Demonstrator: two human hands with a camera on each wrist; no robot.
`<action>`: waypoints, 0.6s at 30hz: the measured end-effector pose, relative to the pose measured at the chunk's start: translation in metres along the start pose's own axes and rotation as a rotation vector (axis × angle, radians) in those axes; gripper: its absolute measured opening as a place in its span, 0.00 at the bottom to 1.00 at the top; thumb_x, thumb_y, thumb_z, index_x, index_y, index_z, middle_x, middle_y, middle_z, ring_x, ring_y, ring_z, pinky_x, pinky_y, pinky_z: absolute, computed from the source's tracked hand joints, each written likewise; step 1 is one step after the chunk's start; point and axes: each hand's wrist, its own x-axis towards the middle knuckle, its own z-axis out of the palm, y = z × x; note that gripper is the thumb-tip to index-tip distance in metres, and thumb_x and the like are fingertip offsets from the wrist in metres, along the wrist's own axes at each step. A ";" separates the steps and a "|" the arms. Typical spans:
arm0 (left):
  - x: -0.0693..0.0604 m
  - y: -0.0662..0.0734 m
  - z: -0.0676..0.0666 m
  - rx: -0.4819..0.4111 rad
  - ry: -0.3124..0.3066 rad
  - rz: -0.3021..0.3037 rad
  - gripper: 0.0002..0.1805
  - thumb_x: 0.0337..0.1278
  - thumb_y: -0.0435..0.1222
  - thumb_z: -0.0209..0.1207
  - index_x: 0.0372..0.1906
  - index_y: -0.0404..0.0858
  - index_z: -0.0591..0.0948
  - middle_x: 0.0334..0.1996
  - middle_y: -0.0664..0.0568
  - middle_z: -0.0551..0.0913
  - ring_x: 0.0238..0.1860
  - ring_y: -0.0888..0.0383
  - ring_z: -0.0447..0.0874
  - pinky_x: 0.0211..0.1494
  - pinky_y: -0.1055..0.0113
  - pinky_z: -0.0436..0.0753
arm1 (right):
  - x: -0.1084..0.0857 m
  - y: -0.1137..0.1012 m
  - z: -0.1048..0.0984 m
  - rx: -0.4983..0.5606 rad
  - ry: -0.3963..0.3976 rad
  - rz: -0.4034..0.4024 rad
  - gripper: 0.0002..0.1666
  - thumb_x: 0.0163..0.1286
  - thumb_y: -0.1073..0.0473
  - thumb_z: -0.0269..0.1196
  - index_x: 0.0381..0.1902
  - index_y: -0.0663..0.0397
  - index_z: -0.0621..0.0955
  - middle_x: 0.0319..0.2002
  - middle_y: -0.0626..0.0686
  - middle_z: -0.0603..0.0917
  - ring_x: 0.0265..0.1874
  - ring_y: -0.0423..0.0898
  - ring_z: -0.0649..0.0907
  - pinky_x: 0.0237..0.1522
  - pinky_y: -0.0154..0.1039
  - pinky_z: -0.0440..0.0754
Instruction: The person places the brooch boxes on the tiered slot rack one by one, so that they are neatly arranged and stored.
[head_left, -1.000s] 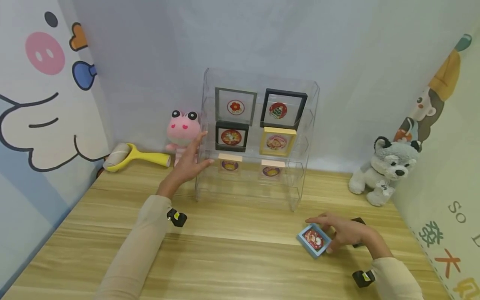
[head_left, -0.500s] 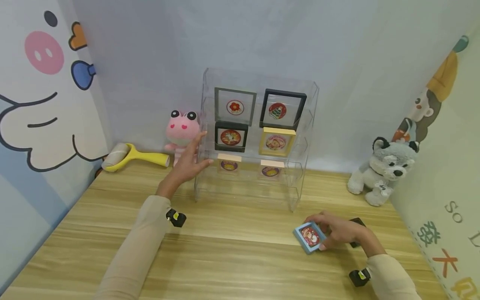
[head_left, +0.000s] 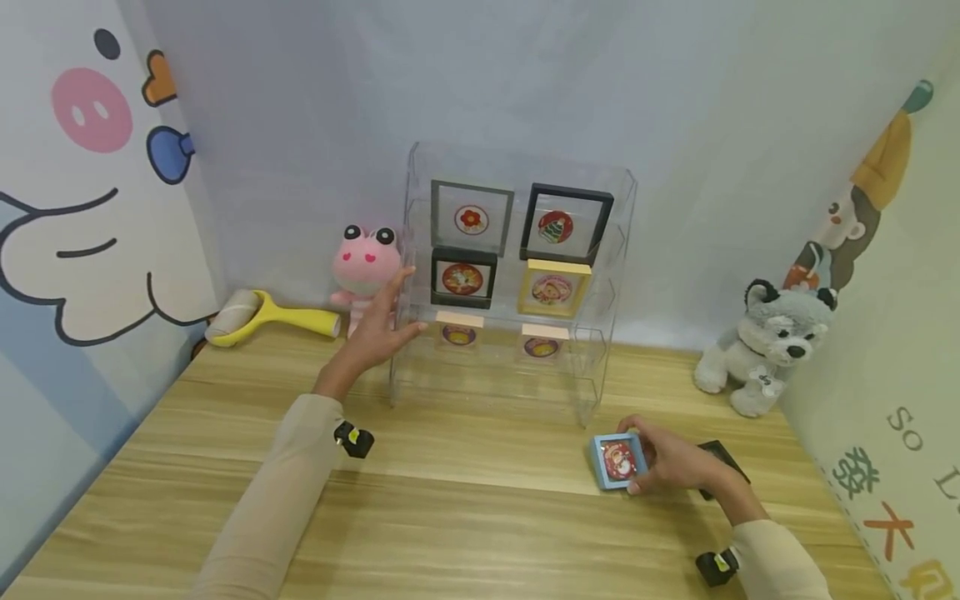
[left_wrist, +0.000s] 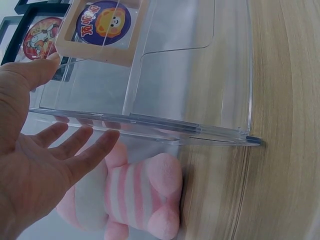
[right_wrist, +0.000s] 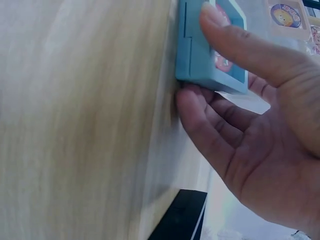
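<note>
My right hand (head_left: pixel 671 458) holds a small light blue display frame (head_left: pixel 618 461) with a round red picture inside. In the right wrist view the thumb lies over the edge of the blue frame (right_wrist: pixel 200 60) and the fingers are at its side, close to the tabletop. A clear acrylic display stand (head_left: pixel 495 392) stands at the middle back, with several small framed pictures on its tiers. My left hand (head_left: pixel 375 329) rests at the stand's left side. In the left wrist view its nearly straight fingers (left_wrist: pixel 95 150) touch the side panel's outside, with the thumb on the other side.
A black frame (head_left: pixel 723 467) lies flat behind the right hand. A pink plush toy (head_left: pixel 367 262) sits left of the stand, near a yellow-handled lint roller (head_left: pixel 300 317). At the right sits a grey plush dog (head_left: pixel 772 350). Walls border the wooden table (head_left: pixel 450 533).
The right hand has shifted a little left and away from me. The blue frame has turned with it so its sides run straighter toward the stand. The left hand has stayed in place.
</note>
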 end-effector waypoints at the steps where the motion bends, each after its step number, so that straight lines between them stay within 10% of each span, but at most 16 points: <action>1: 0.000 0.000 0.000 -0.001 0.000 0.000 0.46 0.63 0.32 0.64 0.79 0.46 0.50 0.80 0.38 0.47 0.77 0.33 0.52 0.75 0.35 0.60 | 0.000 0.000 0.000 0.004 0.005 0.006 0.44 0.55 0.59 0.77 0.61 0.62 0.63 0.42 0.59 0.81 0.36 0.45 0.80 0.37 0.32 0.79; 18: -0.001 0.001 0.000 -0.004 0.000 0.013 0.45 0.63 0.32 0.64 0.78 0.46 0.51 0.80 0.38 0.48 0.77 0.33 0.52 0.75 0.35 0.60 | -0.009 -0.014 -0.004 0.114 -0.013 0.050 0.34 0.62 0.57 0.72 0.57 0.58 0.65 0.43 0.63 0.81 0.35 0.52 0.86 0.34 0.42 0.87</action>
